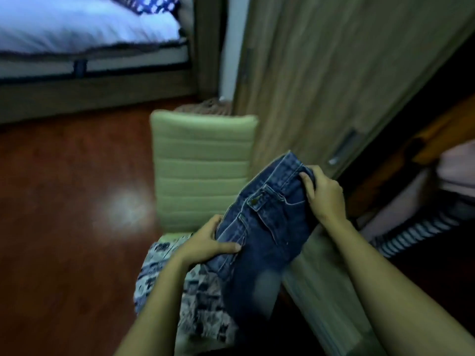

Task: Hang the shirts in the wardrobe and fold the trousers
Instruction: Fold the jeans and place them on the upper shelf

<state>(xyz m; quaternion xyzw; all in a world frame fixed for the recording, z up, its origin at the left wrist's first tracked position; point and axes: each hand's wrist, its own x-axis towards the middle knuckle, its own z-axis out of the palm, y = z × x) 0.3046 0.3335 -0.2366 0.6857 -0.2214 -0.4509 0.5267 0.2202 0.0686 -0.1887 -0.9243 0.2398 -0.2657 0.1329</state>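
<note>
1. Far left and top: bed (77, 29) with pale bedding, standing on a glossy red-brown floor (64, 201). No part in the task.
2. Left of centre: green padded chair (203, 170), backrest upright. On its seat, a crumpled patterned garment (195, 299), not yet dealt with; shirt or trousers, impossible to tell.
3. Lower centre: left hand (205, 242), grasping the near left edge of the trousers, thumb laid across the top of the denim and fingers tucked beneath.
4. Centre: blue denim trousers (267, 219), held in the air between both hands, above the chair seat and just in front of the wardrobe door. Long axis from bottom centre up and slightly rightward. Waistband end uppermost, pointing away from the wearer toward the door; buttoned pocket facing the camera; lower end blurred, hanging toward the wearer.
5. Right of centre: right hand (323, 194), gripping the waistband end, fingers curled over its edge.
6. Upper right: wardrobe door (334, 73), wood-grained, with a metal handle.
7. Far right: dark wardrobe opening, with a striped garment (416, 232) and a pale pink one (457, 170) inside; hung or stacked, unclear.
8. Progress, judged: trousers seemingly gathered into a compact bundle, so folding under way or nearly done; putting away still to come; patterned garment left.
</note>
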